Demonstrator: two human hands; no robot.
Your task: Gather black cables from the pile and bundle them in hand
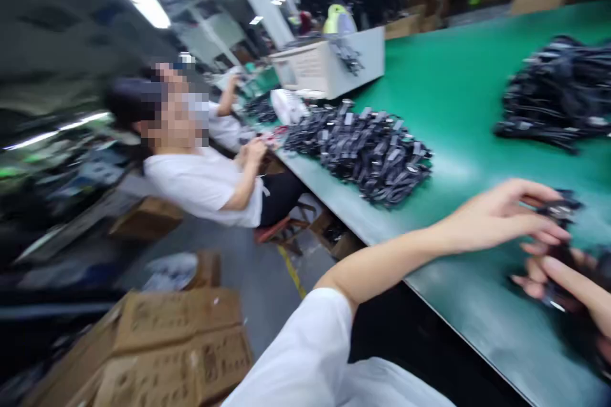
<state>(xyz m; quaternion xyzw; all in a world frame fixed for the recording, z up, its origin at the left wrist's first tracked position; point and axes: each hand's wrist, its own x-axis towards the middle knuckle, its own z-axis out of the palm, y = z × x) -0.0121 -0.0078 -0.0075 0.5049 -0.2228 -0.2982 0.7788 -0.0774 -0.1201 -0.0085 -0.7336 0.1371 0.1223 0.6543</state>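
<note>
The view is rolled sideways and blurred at the edges. My left hand [506, 216] reaches over the green bench mat [443, 82], its fingertips on a black cable with a grey tag [559, 208]. Below it, at the right border, my right hand [568, 280] closes around dark cable, partly cut off by the frame and hard to make out. Further off lie two heaps of bundled black cables with tags, one [367, 152] near the bench edge and one [556, 95] at the far right.
Two co-workers in white shirts [203, 187] sit along the bench's near edge, their hands among cables. A white crate [324, 67] stands on the bench. Cardboard boxes [157, 346] are stacked on the floor to my left, beyond the bench edge.
</note>
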